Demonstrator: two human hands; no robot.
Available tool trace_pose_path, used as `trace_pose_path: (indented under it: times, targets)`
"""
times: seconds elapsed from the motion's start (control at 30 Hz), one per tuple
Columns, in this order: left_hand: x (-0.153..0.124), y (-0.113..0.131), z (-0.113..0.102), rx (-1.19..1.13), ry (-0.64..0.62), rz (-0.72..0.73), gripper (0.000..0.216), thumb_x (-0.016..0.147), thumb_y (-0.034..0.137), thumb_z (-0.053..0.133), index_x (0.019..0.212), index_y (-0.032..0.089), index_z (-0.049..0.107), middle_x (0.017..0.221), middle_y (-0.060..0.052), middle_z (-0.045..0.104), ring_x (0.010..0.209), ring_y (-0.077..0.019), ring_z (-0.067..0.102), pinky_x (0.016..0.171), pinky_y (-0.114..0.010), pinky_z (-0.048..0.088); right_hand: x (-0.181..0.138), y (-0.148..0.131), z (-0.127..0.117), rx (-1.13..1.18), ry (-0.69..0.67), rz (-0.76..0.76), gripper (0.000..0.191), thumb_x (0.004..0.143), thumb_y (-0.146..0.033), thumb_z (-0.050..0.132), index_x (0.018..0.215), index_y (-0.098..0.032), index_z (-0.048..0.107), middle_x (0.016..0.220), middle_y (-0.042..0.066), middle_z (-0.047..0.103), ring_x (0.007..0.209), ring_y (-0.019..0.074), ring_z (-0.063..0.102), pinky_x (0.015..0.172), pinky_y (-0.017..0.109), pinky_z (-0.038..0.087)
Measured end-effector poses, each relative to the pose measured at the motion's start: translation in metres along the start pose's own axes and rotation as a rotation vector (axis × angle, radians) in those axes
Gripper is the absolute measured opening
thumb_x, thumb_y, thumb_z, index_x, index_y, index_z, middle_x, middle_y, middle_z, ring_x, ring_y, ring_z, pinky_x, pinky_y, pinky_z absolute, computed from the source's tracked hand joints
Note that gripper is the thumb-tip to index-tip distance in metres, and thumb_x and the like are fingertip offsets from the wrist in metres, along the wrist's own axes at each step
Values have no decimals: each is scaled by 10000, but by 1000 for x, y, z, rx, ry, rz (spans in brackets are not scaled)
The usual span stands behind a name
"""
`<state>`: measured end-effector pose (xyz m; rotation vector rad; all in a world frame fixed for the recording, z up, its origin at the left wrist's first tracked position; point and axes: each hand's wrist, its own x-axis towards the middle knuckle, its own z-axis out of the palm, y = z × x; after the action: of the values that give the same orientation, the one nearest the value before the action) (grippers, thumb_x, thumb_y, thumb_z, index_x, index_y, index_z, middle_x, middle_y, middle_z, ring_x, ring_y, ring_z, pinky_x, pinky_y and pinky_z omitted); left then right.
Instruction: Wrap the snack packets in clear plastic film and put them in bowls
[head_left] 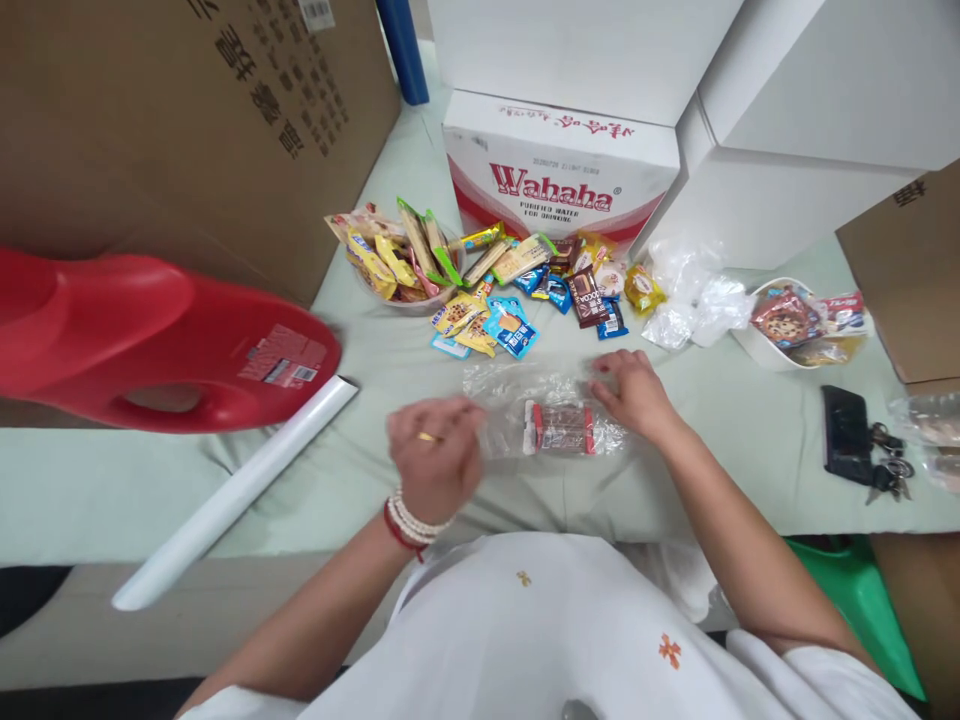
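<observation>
A clear plastic bag [504, 425] lies flat on the table in front of me, with a red-ended, brown snack packet [566, 428] inside it. At the bag's left end is my left hand [436, 452], slightly blurred, its fingers curled together on the edge of the plastic. My right hand [636, 396] is by the bag's upper right end, thumb and fingers apart, with nothing visible between them. Beyond the bag, several snack packets are spread out, among them a blue packet [511, 328] and a brown cocoa packet [587, 296].
A bowl of snacks [401, 300] stands behind on the left, a white container [769, 340] on the right beside crumpled clear bags [697, 305]. A red jug [187, 340] and white roll [240, 490] occupy the left. A Wahaha carton [559, 185] stands behind; a phone [846, 430] lies right.
</observation>
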<state>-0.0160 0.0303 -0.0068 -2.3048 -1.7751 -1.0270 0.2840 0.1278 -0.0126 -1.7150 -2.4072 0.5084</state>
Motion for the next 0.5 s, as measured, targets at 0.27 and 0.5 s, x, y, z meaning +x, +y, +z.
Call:
trace_pose_path:
  times: [0.27, 0.5]
  targets:
    - [-1, 52, 52, -62, -640, 307, 535, 932, 103, 494, 1424, 263, 631, 1483, -65, 644, 1132, -252, 635, 909, -434, 427, 51, -30, 4, -26, -301, -22, 356, 933, -242, 650, 1270, -138, 696, 980, 110, 733, 1033, 265, 609, 887, 331, 445]
    - [-6, 50, 53, -60, -637, 271, 487, 968, 121, 480, 1426, 203, 625, 1451, -85, 668, 1038, -244, 670, 823, -427, 452, -17, -22, -1, 226, -204, -368, 350, 1021, -214, 468, 1181, -220, 779, 847, 76, 639, 836, 205, 587, 772, 297, 475]
